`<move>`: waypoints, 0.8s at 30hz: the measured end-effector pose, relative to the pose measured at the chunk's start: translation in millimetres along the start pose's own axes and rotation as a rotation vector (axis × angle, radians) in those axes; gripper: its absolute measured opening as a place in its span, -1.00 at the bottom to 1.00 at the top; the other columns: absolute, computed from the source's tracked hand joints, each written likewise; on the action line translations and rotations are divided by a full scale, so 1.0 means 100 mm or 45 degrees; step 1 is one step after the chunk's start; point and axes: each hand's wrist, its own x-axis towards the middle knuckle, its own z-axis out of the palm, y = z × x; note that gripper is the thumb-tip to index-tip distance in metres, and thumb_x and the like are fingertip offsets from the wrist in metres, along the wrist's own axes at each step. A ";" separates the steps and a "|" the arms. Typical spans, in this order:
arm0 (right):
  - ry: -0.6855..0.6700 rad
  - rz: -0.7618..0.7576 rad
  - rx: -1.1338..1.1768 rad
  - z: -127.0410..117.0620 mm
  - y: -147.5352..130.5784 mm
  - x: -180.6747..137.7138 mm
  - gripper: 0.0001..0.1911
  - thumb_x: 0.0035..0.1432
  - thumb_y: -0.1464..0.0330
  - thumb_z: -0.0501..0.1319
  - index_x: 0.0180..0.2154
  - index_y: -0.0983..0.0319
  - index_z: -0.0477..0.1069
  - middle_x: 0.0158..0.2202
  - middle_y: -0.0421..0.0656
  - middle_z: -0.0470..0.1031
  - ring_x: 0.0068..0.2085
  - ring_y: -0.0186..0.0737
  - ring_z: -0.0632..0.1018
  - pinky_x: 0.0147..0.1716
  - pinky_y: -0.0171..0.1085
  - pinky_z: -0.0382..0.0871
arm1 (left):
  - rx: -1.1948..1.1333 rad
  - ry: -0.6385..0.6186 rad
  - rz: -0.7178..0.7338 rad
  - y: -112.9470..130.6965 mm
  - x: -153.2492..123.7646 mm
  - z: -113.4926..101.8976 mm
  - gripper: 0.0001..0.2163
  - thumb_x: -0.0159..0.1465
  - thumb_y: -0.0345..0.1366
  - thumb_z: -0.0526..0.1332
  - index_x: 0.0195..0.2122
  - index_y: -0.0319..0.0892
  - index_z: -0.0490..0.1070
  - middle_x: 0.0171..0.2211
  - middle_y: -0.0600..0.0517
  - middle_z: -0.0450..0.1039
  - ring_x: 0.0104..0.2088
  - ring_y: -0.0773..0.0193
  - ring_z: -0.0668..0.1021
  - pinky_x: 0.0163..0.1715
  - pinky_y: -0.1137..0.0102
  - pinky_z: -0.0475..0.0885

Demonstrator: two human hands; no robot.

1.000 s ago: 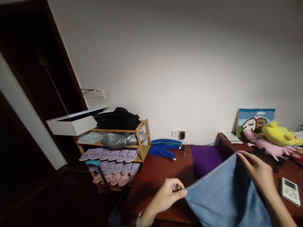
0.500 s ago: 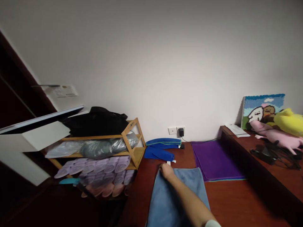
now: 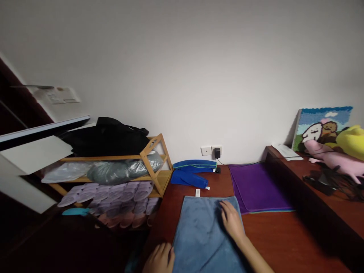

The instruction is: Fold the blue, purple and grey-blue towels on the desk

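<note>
A light blue towel (image 3: pixel 203 237) lies spread flat on the dark red wooden table (image 3: pixel 273 242), a small white tag at its far edge. My right hand (image 3: pixel 232 221) rests on the towel's far right part, fingers stretched out flat. My left hand (image 3: pixel 159 259) sits at the towel's near left edge at the bottom of the view, fingers curled onto the cloth edge.
A purple towel (image 3: pixel 257 188) lies flat to the right, a folded royal blue towel (image 3: pixel 192 173) beyond by the wall socket. A wooden rack (image 3: pixel 153 159) with slippers and bags stands left. A raised shelf on the right holds plush toys (image 3: pixel 339 157) and a picture.
The blue towel, held up between both hands a second ago, now lies flat on the table. My right hand moved from its far left corner toward the far right; my left hand reappeared at the near edge.
</note>
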 end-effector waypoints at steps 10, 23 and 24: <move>-0.307 0.262 -0.537 -0.16 0.43 -0.23 -0.34 0.39 0.16 -0.20 0.42 0.22 0.07 0.47 -0.20 0.00 0.48 -0.10 0.00 0.45 -0.04 -0.15 | -0.025 -0.078 0.146 0.61 1.29 0.70 -0.49 0.44 -0.01 0.05 0.37 0.00 0.26 0.42 -0.04 0.19 0.40 -0.05 0.24 0.37 -0.03 0.16; -0.288 0.267 -0.592 0.12 0.33 0.22 -0.32 0.39 0.16 -0.22 0.44 0.27 -0.03 0.48 -0.16 -0.02 0.48 -0.10 0.01 0.44 -0.01 -0.19 | 0.107 -0.055 -0.143 0.12 1.19 0.75 -0.50 0.46 -0.04 -0.03 0.39 0.01 0.23 0.42 -0.05 0.17 0.41 -0.02 0.22 0.36 -0.06 0.13; -0.284 0.268 -0.602 0.12 0.34 0.21 -0.31 0.39 0.16 -0.23 0.44 0.28 -0.03 0.48 -0.16 -0.02 0.48 -0.09 0.01 0.44 -0.01 -0.18 | 0.129 -0.017 -0.163 0.15 1.22 0.74 -0.51 0.46 -0.07 -0.02 0.36 -0.05 0.28 0.40 -0.09 0.23 0.40 -0.05 0.25 0.35 -0.06 0.14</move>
